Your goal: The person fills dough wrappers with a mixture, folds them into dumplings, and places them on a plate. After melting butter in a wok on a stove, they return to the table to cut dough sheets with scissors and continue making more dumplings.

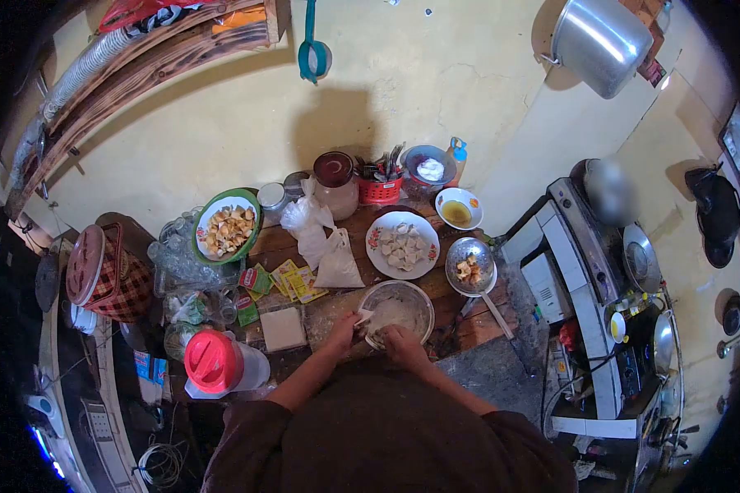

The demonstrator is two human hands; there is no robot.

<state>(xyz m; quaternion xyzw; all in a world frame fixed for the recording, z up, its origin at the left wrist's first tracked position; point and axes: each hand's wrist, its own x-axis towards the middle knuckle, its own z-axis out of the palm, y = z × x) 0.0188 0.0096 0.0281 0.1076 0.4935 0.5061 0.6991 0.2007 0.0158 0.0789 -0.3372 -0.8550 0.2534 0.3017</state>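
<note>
Left hand (347,330): fingers closed on a small white piece (364,316), held at the left side of the mixing bowl (427,314); too small to identify. Right hand (404,345): over the bowl's near edge, fingers curled and pointing inward; cannot tell whether its grip is clenched, loose or around something. Bowl sits on the near part of the bench (325,306), close to the torso, presumably so both hands can work over it without stretching.

Bowl: round, pale contents (396,311), floury or pasty in look; exact consistency unclear.

Placement: white floral plate (376,248) just beyond the bowl, carrying pale, irregular folded pieces (403,246); probably kept there for short reach. Perforated metal strainer (469,248) to the right, long handle angled toward the near side, browned pieces (470,269) inside; holes would let fat drain.

Left of the bowl: slumped translucent plastic bag (338,264) filled with white matter, apparently powder; flat, squarish pale slab (284,329), smooth-faced; glossy yellow sachets (300,282). Beyond the strainer: small bowl of yellowish liquid (456,215), surface smooth.
</note>
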